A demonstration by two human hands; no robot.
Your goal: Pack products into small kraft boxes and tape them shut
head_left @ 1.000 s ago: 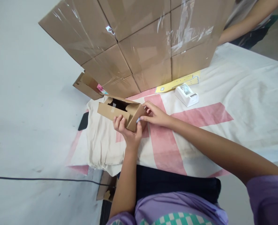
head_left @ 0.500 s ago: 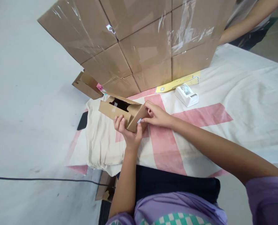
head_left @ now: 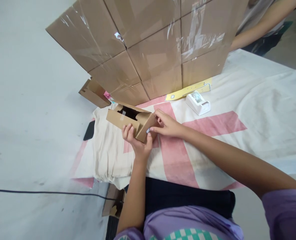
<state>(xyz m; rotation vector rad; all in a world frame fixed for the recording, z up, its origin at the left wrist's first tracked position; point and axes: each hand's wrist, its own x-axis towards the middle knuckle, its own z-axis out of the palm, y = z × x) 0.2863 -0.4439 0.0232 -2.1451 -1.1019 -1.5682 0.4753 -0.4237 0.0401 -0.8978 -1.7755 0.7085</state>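
A small brown cardboard box (head_left: 123, 120) is held tilted above the cloth-covered table, its top partly open and the inside dark. My left hand (head_left: 138, 142) grips its near corner, fingers over the front wall and thumb against the right end. On that end sits a small white sticker (head_left: 148, 130), close to my left thumb. My right hand (head_left: 169, 125) is at the box's right end, fingers bent around the far edge and thumb by the sticker. Part of that end is hidden behind the fingers.
Behind the box stands a stack of large cartons (head_left: 157, 56) wrapped in clear film. A white tape dispenser (head_left: 198, 103) and a yellow printed strip (head_left: 187, 92) lie to the right. Another open carton (head_left: 94, 93) and a black phone-like object (head_left: 89, 130) are left. Another person's arm (head_left: 260, 28) reaches in.
The whole view has shifted slightly. Both hands keep the same hold on the box, and my right thumb stays beside the sticker.
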